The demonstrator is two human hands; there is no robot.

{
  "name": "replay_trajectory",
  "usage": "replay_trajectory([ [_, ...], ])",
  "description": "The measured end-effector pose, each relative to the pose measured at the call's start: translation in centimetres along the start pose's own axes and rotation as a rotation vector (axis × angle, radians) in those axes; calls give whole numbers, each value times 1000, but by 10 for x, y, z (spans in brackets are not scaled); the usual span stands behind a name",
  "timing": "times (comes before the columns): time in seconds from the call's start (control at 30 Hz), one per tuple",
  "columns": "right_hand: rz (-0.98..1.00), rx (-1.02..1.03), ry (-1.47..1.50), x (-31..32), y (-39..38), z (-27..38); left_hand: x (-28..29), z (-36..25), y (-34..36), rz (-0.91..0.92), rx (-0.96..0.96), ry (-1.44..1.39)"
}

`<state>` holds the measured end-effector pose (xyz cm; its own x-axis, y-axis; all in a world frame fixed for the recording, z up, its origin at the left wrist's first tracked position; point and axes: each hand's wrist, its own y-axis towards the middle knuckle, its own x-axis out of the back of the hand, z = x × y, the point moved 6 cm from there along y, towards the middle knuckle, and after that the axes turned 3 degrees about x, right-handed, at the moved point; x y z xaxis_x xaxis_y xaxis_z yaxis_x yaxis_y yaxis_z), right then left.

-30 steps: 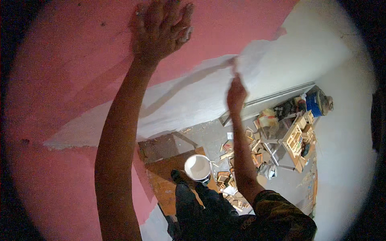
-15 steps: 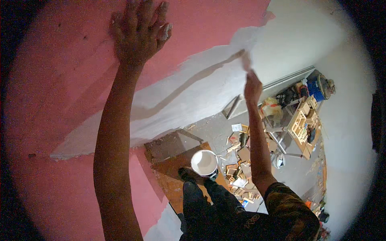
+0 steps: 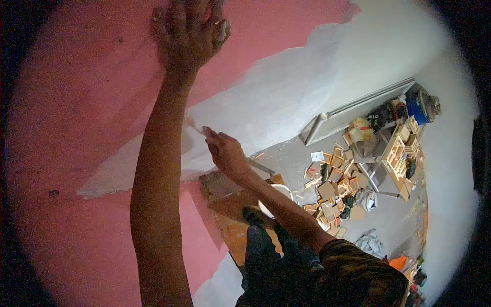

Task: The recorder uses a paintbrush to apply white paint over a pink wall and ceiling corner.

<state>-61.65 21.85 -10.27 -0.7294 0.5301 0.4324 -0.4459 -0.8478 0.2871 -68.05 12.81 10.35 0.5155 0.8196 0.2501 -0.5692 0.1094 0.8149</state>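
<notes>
My left hand (image 3: pixel 186 38) lies against the pink wall (image 3: pixel 107 87) with its fingers spread, and its thumb tip is whitish. Lower and to the right, my right hand (image 3: pixel 225 153) is closed round a paintbrush (image 3: pixel 196 126). The brush meets the band of white paint (image 3: pixel 271 97) beside my left forearm, which may hide part of its tip; its bristles are blurred. Below my right forearm stands a white bucket (image 3: pixel 265 209), largely covered by that arm.
My feet are on a brown board (image 3: pixel 232 225) by the wall. Scattered wooden pieces (image 3: pixel 332 189) cover the floor to the right. Beyond them are a table with a wooden model (image 3: pixel 401 153), a blue drum (image 3: pixel 419 106) and a long pale panel (image 3: pixel 353 110) along the wall.
My right hand has swung left and down along the white band with the paintbrush, and its forearm now crosses the bucket. The left hand stays on the wall; the view has shifted slightly.
</notes>
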Motion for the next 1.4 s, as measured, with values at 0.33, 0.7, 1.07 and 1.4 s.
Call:
replay_trajectory([
  [0.33, -652, 72, -602, 200, 16, -126, 4, 4, 3, -7, 17, -84],
  [0.7, -372, -26, -305, 22, 21, -52, 8, 3, 5, -390, 28, -78],
  [1.07, -359, 140, -123, 103, 31, -76, 4, 3, 6, -270, 29, -75],
  [1.4, -628, -111, -311, 126, 5, -74, 7, 2, 5, -271, 33, -81],
])
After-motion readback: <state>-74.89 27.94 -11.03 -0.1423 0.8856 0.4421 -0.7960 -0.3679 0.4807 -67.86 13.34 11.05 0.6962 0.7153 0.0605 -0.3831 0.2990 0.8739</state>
